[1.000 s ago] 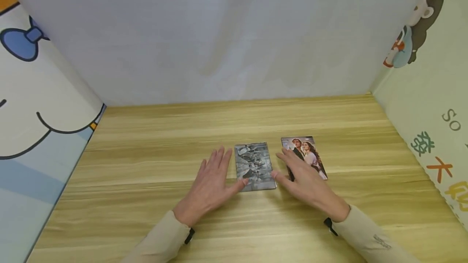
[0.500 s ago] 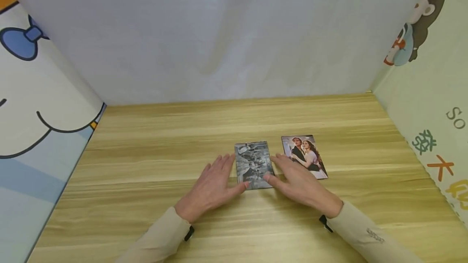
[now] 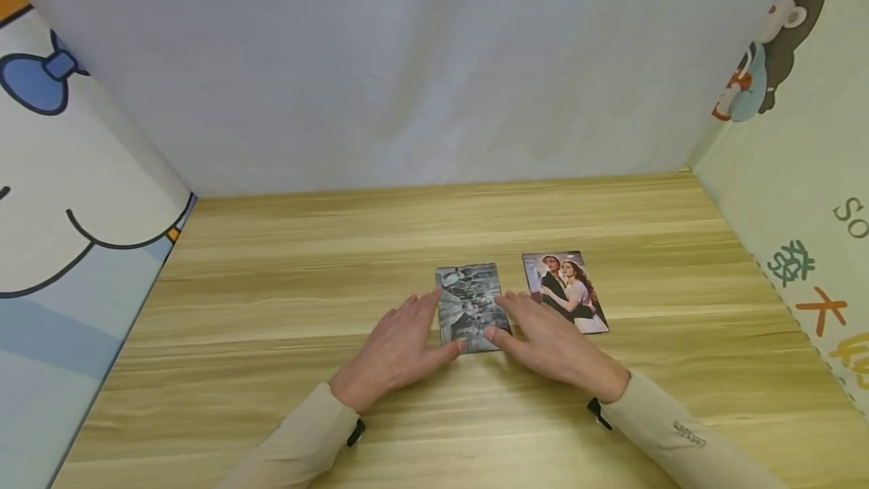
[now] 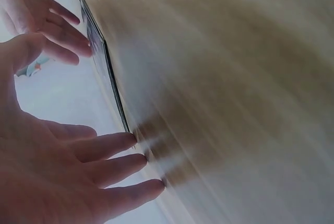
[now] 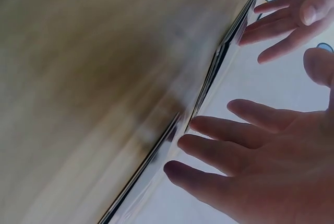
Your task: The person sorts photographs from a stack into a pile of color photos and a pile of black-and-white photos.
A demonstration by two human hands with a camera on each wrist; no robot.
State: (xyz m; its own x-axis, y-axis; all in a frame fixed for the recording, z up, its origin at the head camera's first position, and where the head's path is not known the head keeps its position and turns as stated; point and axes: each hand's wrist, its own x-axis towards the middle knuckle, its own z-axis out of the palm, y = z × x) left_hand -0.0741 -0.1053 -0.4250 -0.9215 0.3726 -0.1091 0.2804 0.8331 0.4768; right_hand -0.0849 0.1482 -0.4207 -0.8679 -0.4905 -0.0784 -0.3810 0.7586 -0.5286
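A thin stack of cards (image 3: 470, 296), topped by a grey printed picture, lies flat on the table between both hands. Its dark layered edge (image 5: 211, 75) shows in the right wrist view. My left hand (image 3: 394, 353) is at its left side, index fingertip right at the edge and thumb tip over the near left corner. On the other side, my right hand (image 3: 560, 342) has its fingertips at the right edge, with the thumb over the near right part. Both hands have extended fingers. A second stack of cards (image 3: 573, 293), showing a couple, lies behind the right hand.
The wood-grain table (image 3: 271, 262) runs back to a pale curtain-like wall (image 3: 434, 81). A cartoon-printed panel (image 3: 81, 172) bounds the left side, and another printed panel (image 3: 781, 195) the right.
My right hand has moved left, off the couple picture and onto the grey stack's right edge. The left hand has shifted slightly right, its thumb further over the near corner.
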